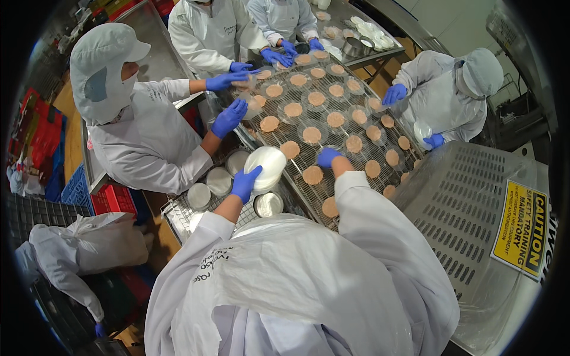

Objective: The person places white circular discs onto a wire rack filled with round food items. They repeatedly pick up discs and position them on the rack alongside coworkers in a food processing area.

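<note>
My left hand, in a blue glove, is closed around the edge of a stack of thin white round sheets, held near the conveyor's front left corner. My right hand, also gloved in blue, reaches low over the wire conveyor with its fingers drawn together; whatever they pinch, if anything, is hidden. Just beside it lie a round pinkish-tan patty and another patty. Several such patties cover the wire mesh in loose rows, and many have a clear disc under or around them, like the patty beyond my right hand.
Round metal tins stand on a wire rack by my left forearm. Co-workers' gloved hands reach over the left and far edges. One co-worker stands at the right. A perforated metal guard flanks my right arm.
</note>
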Tool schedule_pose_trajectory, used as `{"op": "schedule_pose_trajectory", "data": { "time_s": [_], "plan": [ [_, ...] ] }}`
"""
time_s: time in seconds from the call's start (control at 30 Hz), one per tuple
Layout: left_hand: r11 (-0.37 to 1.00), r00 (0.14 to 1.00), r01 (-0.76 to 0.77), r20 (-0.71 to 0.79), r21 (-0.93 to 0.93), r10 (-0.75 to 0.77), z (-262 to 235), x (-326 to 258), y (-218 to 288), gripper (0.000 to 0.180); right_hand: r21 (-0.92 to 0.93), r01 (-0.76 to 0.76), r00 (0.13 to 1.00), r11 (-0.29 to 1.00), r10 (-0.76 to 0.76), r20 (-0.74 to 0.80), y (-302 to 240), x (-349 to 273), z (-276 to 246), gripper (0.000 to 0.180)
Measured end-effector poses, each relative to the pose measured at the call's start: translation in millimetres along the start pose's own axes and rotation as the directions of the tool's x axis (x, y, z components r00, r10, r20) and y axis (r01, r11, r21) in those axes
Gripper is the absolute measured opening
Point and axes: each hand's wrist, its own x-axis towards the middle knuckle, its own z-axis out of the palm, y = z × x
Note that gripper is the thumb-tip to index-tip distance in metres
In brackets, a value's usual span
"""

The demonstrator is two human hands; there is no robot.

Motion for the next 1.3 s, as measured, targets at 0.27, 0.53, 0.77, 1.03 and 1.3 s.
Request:
{"op": "schedule_pose_trajectory", "data": {
  "time_s": [0.27, 0.53, 0.77, 1.03, 1.3],
  "plan": [
    [0.986, 0.987, -0.159, 0.023, 0.053, 0.157, -26.9, 6.1, -14.2, 0.045, 0.616, 0.27, 0.932, 0.74, -0.039, -0.361, -136.6, -18.9, -49.3, 0.036],
    [0.999, 0.993, -0.036, -0.108, 0.026, 0.039, -53.3, 17.1, -21.8, 0.05, 0.421, 0.265, 0.765, 0.868, 0.077, -0.64, -93.7, 1.2, -54.8, 0.029],
    [1.0, 0.998, -0.02, -0.057, -0.013, 0.019, -58.6, 25.5, -36.3, 0.049, 0.182, 0.198, 0.94, 0.963, -0.239, 0.243, -94.2, -57.4, -35.1, 0.047],
    [0.974, 0.993, -0.117, 0.013, 0.195, 0.117, -2.9, 32.5, -19.5, 0.047, 0.534, 0.244, 0.96, 0.81, -0.125, -0.249, -113.6, -31.3, -63.2, 0.039],
    [0.996, 0.982, -0.076, -0.169, 0.048, 0.083, -56.1, -6.1, -3.6, 0.048, 0.328, -0.251, 0.911, 0.911, 0.337, -0.237, 5.3, -21.2, -102.7, 0.027]
  ]
}}
